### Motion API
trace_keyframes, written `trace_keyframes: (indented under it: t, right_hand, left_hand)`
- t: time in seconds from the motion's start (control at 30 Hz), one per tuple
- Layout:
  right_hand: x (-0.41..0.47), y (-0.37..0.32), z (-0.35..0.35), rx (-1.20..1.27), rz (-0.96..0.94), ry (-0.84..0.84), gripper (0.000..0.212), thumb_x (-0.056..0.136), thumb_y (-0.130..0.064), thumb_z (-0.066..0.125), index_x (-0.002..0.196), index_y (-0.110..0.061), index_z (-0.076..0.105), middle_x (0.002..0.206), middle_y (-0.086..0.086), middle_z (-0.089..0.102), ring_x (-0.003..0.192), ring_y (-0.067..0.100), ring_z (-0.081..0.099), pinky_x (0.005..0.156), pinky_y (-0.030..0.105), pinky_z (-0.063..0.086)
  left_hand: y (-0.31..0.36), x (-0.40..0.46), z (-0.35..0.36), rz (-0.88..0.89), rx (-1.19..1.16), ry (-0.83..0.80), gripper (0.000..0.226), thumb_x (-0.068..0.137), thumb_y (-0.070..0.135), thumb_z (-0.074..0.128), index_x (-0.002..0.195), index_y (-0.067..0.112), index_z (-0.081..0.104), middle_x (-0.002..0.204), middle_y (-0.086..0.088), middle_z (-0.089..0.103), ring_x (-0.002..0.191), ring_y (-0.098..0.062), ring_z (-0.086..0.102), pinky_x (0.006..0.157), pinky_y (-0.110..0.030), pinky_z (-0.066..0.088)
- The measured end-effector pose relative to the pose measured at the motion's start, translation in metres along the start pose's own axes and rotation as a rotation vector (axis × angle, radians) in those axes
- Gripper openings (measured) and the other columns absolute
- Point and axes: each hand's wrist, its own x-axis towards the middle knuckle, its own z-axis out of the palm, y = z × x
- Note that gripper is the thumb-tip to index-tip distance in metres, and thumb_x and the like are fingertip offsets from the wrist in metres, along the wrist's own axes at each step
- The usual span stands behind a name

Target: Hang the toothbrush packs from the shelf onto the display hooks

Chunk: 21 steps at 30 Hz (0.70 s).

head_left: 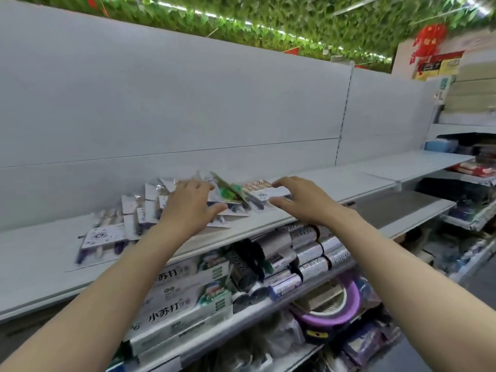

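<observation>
Several toothbrush packs lie in a loose heap on the white shelf, most with white and purple cards, one with a green card. My left hand hovers over the middle of the heap with fingers spread, holding nothing. My right hand is open just right of the heap, its fingers curved above a white-carded pack. Whether either hand touches a pack is unclear through the blur. No display hooks are in view.
A plain white back panel rises behind the shelf. Below it, a lower shelf holds toothpaste boxes and dark tubes. More shelves with goods stand to the right. Green foliage decor covers the ceiling.
</observation>
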Motion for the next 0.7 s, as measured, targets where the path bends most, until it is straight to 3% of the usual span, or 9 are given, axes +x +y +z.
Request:
trace_keyframes:
  t: [0.13, 0.37, 0.5, 0.6, 0.7]
  right_hand:
    - [0.045, 0.023, 0.027, 0.192, -0.058, -0.032, 0.048, 0.099, -0.048, 0.055, 0.138, -0.020, 0.055, 0.140, 0.001, 0.058, 0.127, 0.019, 0.052, 0.101, 0.033, 0.042]
    - [0.115, 0.039, 0.061, 0.364, -0.224, -0.132, 0.046, 0.098, -0.047, 0.057, 0.135, -0.019, 0.060, 0.132, 0.001, 0.065, 0.121, 0.020, 0.058, 0.098, 0.031, 0.044]
    - [0.139, 0.044, 0.073, 0.442, -0.316, -0.226, 0.045, 0.098, -0.047, 0.056, 0.135, -0.022, 0.058, 0.133, -0.001, 0.062, 0.124, 0.017, 0.055, 0.097, 0.030, 0.043]
    - [0.153, 0.042, 0.080, 0.474, -0.345, -0.282, 0.051, 0.096, -0.051, 0.057, 0.138, -0.021, 0.056, 0.139, -0.001, 0.058, 0.127, 0.018, 0.052, 0.098, 0.031, 0.042]
    - [0.161, 0.039, 0.090, 0.520, -0.335, -0.313, 0.061, 0.092, -0.058, 0.059, 0.140, -0.021, 0.053, 0.143, -0.001, 0.056, 0.129, 0.019, 0.052, 0.101, 0.034, 0.043]
  left_hand:
    - [0.003, 0.027, 0.024, -0.081, -0.001, 0.041, 0.057, 0.094, 0.058, 0.051, 0.140, 0.025, 0.052, 0.141, -0.011, 0.053, 0.134, -0.033, 0.038, 0.108, -0.045, 0.035]
    - [0.024, 0.047, 0.044, -0.268, 0.089, 0.120, 0.041, 0.096, 0.059, 0.045, 0.128, 0.039, 0.061, 0.122, -0.006, 0.068, 0.114, -0.029, 0.058, 0.087, -0.037, 0.047]
    - [0.034, 0.051, 0.052, -0.382, 0.113, 0.172, 0.042, 0.095, 0.059, 0.046, 0.126, 0.036, 0.064, 0.106, -0.005, 0.072, 0.106, -0.029, 0.061, 0.081, -0.035, 0.042]
    - [0.041, 0.048, 0.057, -0.430, 0.061, 0.275, 0.033, 0.095, 0.048, 0.057, 0.121, 0.032, 0.068, 0.085, -0.007, 0.071, 0.094, -0.030, 0.061, 0.078, -0.038, 0.045]
    - [0.042, 0.043, 0.063, -0.485, 0.027, 0.439, 0.027, 0.098, 0.036, 0.057, 0.121, 0.028, 0.068, 0.090, -0.006, 0.072, 0.097, -0.031, 0.059, 0.077, -0.038, 0.047]
